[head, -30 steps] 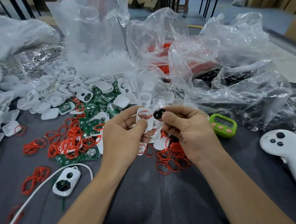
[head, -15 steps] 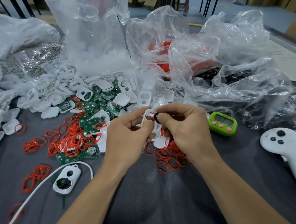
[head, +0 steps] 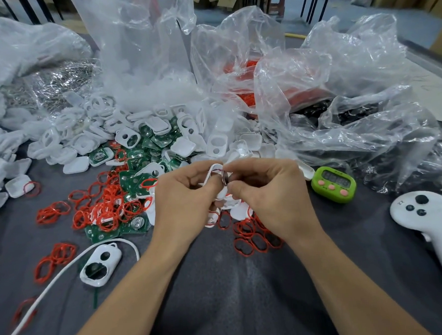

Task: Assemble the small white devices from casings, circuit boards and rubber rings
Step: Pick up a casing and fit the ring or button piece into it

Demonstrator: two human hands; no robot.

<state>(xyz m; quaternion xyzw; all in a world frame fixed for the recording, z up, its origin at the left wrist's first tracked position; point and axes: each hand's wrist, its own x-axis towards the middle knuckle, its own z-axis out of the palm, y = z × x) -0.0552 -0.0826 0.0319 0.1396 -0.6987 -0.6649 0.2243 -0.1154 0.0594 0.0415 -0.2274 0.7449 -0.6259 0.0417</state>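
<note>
Head view, and both hands are together at the centre of the worktop [head: 222, 291], raised just above the clutter. The left hand [head: 183, 198] grips a white casing [head: 216, 168] with curled fingers and thumb; a thin red rubber ring [head: 219, 170] shows along its upper edge. The right hand [head: 271, 198] is tight against it, thumb and forefinger pinching a small dark round piece [head: 225, 180] onto the casing. The knuckles of the two hands almost touch.

Below the right wrist lies a scatter of red rings [head: 250, 234]. A thicker heap of rings [head: 106, 206] sits to the left, mixed with green circuit boards [head: 135, 177]. Behind those, loose white casings [head: 158, 129] are piled against crumpled clear plastic bags [head: 313, 84].

Near the left forearm, one two-holed casing [head: 100, 261] lies flat, with a white cable [head: 53, 281] curving round it. To the right, a green timer [head: 333, 183] sits near the bags, and a white controller [head: 436, 229] lies well apart from the hands at the edge of view.
</note>
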